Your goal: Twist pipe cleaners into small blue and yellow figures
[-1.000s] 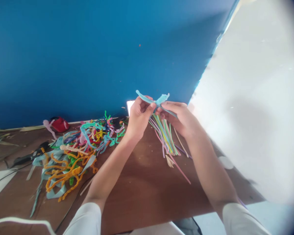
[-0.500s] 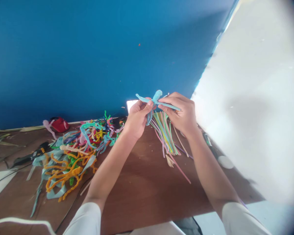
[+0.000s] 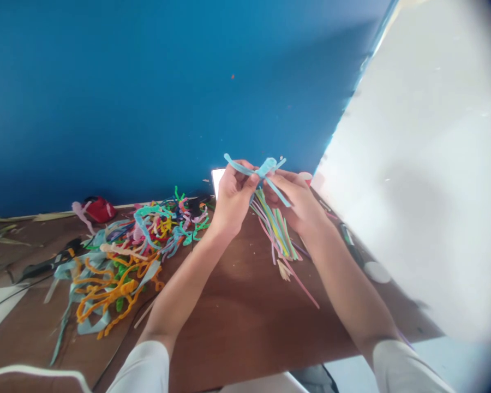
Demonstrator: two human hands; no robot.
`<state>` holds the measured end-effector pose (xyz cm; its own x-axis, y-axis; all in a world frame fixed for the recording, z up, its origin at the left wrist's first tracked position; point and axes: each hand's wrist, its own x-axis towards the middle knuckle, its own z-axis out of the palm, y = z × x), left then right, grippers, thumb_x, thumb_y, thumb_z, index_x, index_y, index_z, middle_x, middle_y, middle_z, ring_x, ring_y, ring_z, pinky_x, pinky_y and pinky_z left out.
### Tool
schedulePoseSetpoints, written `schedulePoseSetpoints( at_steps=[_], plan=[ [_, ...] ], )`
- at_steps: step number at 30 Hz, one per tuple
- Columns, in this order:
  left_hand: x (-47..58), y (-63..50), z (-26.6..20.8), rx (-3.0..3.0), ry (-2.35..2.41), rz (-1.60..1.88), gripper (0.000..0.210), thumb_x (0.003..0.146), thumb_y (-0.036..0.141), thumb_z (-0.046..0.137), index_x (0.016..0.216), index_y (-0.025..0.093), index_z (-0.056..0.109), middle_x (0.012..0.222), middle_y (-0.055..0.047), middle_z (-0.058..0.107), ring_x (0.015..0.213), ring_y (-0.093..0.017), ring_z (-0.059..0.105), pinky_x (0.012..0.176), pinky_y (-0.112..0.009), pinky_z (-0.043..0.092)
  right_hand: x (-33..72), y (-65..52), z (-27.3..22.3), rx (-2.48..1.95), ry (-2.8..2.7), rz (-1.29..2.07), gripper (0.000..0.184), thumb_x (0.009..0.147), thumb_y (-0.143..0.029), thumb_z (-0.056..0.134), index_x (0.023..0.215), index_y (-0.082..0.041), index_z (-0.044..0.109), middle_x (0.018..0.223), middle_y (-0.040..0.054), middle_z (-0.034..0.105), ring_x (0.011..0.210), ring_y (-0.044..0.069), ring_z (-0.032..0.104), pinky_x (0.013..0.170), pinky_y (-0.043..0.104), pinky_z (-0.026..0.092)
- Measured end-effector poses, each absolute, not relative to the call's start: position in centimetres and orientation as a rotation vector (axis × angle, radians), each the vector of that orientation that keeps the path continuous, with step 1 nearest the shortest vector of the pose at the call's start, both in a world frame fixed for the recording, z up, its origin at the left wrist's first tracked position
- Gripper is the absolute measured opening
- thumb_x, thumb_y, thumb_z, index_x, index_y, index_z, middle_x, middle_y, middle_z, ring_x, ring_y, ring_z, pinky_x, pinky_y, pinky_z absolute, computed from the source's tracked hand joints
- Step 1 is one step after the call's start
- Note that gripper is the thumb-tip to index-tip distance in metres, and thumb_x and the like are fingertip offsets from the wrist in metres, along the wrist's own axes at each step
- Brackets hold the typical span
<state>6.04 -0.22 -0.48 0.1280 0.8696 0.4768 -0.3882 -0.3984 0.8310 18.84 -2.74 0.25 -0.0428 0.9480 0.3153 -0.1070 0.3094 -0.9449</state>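
Observation:
Between my hands, above the table, is a light blue pipe cleaner figure [image 3: 267, 166] with a thick coiled middle and several thin ends sticking out. My left hand [image 3: 238, 194] pinches it from the left, thumb at its centre. From the right, my right hand [image 3: 297, 199] grips it with fingers close to the coil; one end slants down over those fingers. The fingertips behind the figure are partly hidden. Beneath my hands lies a bundle of straight pastel pipe cleaners [image 3: 284, 240], its far end covered by them.
A tangled heap of coloured pipe cleaners [image 3: 123, 273] covers the left of the brown table [image 3: 237, 327]. A lit phone [image 3: 217, 180] stands behind my left hand. A red pouch [image 3: 101, 209], a black tool [image 3: 51, 259] and a white round lid [image 3: 377, 272] lie farther out.
My right hand has come slightly lower and turned, its fingers now closer under the figure. The figure's right end has swung downward and the coil leans more to the right.

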Motion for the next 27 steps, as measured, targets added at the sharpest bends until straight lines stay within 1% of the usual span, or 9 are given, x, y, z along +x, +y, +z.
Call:
schedulePoseSetpoints(
  at_steps=[3,5,9,12,15,19,23,25,27],
  plan=[
    [6.2,-0.4,-0.7,1.331,0.491,1.501,0.024,0.079,0.03,0.072,0.088,0.023,0.052,0.082,0.002,0.059,0.081,-0.011,0.06,0.077,-0.026,0.047,18.8,-2.9,0.4,-0.832,-1.282,1.313,0.031,0.08,-0.048,0.063,0.07,-0.021,0.053,0.061,-0.0028,0.038,0.052,0.01,0.032,0.047,0.028,0.026],
    [6.3,-0.5,-0.7,1.289,0.468,1.49,0.022,0.081,0.028,0.07,0.089,0.023,0.05,0.08,0.003,0.056,0.079,-0.011,0.058,0.077,-0.026,0.047,18.7,-2.9,0.3,-0.848,-1.284,1.261,0.032,0.081,-0.049,0.062,0.07,-0.02,0.055,0.061,-0.0025,0.04,0.051,0.01,0.032,0.047,0.028,0.028],
    [6.2,-0.5,-0.7,1.143,0.495,1.491,0.017,0.085,0.02,0.065,0.089,0.022,0.048,0.077,0.004,0.052,0.079,-0.01,0.057,0.081,-0.026,0.045,18.7,-2.7,-0.1,-0.942,-1.41,0.63,0.031,0.084,-0.049,0.062,0.074,-0.019,0.06,0.064,-0.0019,0.05,0.057,0.01,0.043,0.054,0.025,0.037],
    [6.0,-0.4,-0.6,1.081,0.513,1.464,0.016,0.086,0.016,0.061,0.088,0.021,0.046,0.077,0.004,0.053,0.076,-0.01,0.056,0.081,-0.025,0.044,19.4,-2.4,-0.2,-0.963,-1.551,0.177,0.023,0.085,-0.044,0.063,0.092,-0.022,0.065,0.072,-0.0007,0.058,0.063,0.012,0.05,0.059,0.026,0.041],
    [6.1,-0.4,-0.5,1.06,0.494,1.42,0.016,0.087,0.016,0.06,0.086,0.021,0.045,0.076,0.003,0.053,0.073,-0.01,0.055,0.078,-0.025,0.044,20.4,-2.2,-0.3,-0.93,-1.758,-0.071,0.021,0.089,-0.039,0.06,0.104,-0.025,0.065,0.086,0.003,0.063,0.072,0.015,0.056,0.065,0.029,0.044],
    [6.3,-0.4,-0.5,1.074,0.488,1.405,0.019,0.085,0.019,0.064,0.085,0.021,0.045,0.075,0.003,0.051,0.074,-0.01,0.055,0.075,-0.024,0.043,20.8,-2.0,-0.4,-0.915,-1.875,-0.218,0.017,0.093,-0.035,0.053,0.099,-0.025,0.066,0.09,0.0046,0.064,0.083,0.017,0.058,0.073,0.03,0.044],
    [6.4,-0.5,-0.7,1.175,0.495,1.453,0.023,0.083,0.024,0.068,0.085,0.021,0.045,0.075,0.004,0.051,0.074,-0.009,0.055,0.073,-0.023,0.043,20.0,-2.1,-0.4,-0.974,-1.759,-0.13,0.023,0.092,-0.037,0.054,0.079,-0.021,0.064,0.076,0.0026,0.059,0.074,0.015,0.054,0.069,0.029,0.041],
    [6.5,-0.5,-0.7,1.263,0.475,1.524,0.024,0.082,0.027,0.069,0.088,0.022,0.046,0.078,0.003,0.053,0.076,-0.009,0.055,0.074,-0.023,0.044,19.3,-2.3,-0.3,-0.982,-1.642,0.124,0.029,0.09,-0.041,0.056,0.071,-0.019,0.059,0.065,-0.0003,0.051,0.063,0.013,0.047,0.061,0.027,0.037],
    [6.5,-0.7,-0.6,1.353,0.445,1.585,0.026,0.081,0.031,0.07,0.091,0.023,0.047,0.085,0.001,0.057,0.077,-0.01,0.057,0.075,-0.025,0.047,18.7,-2.6,0.0,-0.942,-1.477,0.536,0.033,0.088,-0.045,0.058,0.069,-0.019,0.055,0.058,-0.0036,0.041,0.054,0.01,0.037,0.051,0.025,0.031]
  ],
)
